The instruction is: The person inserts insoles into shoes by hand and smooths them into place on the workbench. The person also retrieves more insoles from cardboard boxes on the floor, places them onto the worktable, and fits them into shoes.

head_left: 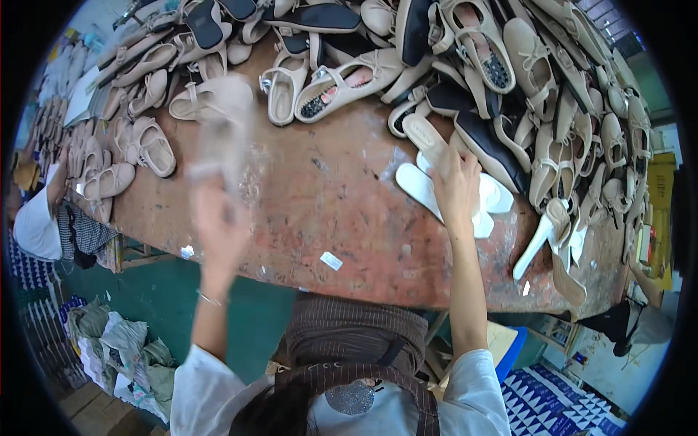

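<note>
Head view, one item per entry. Left hand [222,225], at 9 o'clock, motion-blurred: fingers grasping a beige shoe [229,127], also blurred, at 10 o'clock. Right hand [459,185], between 2 and 3 o'clock: fingers grasping a beige insole [424,138], its free end toward 11 o'clock. White insoles [416,187]: several, beneath that hand, on the worn brown table [313,203]. Beige shoes, heaped [534,62]: from 10 to 3 o'clock. White label [331,260]: near 6 o'clock.
</note>
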Demonstrator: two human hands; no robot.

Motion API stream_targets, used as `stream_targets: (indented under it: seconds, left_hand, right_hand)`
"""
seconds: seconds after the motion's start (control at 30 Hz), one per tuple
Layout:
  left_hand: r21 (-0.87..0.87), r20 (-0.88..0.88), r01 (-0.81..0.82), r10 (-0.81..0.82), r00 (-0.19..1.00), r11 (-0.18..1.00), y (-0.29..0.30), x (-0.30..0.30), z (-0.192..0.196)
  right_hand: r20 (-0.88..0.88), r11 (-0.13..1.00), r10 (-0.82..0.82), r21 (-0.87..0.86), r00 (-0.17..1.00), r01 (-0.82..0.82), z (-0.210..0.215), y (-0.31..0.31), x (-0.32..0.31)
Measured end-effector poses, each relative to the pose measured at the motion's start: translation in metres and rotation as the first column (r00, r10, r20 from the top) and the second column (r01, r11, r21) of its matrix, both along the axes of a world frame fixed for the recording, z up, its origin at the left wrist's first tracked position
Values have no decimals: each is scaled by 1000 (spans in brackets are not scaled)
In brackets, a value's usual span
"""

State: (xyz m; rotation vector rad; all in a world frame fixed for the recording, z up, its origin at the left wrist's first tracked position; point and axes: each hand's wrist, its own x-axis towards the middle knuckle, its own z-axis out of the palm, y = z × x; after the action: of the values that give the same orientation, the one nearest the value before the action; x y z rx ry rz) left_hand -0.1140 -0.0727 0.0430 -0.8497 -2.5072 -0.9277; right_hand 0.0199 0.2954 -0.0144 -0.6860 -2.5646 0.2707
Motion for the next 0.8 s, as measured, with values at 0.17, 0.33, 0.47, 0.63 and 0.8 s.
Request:
stream_targets:
  seconds: [0.17,0.33,0.47,0.63,0.8]
  left_hand:
    - [-81,-231,-292,267,936,953,41,-134,11]
    - [-523,-193,-294,225,955,800,138,-186,-62]
    - [-453,-272,-267,153,950,851,113,-209,-71]
    - [-524,-573,-494,141,807,694,5,-198,-40]
    - [-671,-476,-617,400,783,411,-32,-180,-1]
  right_hand:
    - [137,984,-51,-162,989,74,7,2,7]
    - [-26,938,-22,-345,999,12,3,-8,22]
    - [-75,886,-64,-463,995,22,18,-8,50]
    - [-217,783,-149,-621,965,-19,31,-2,82]
    - [-288,726,-87,-674,954,-137,67,-21,78]
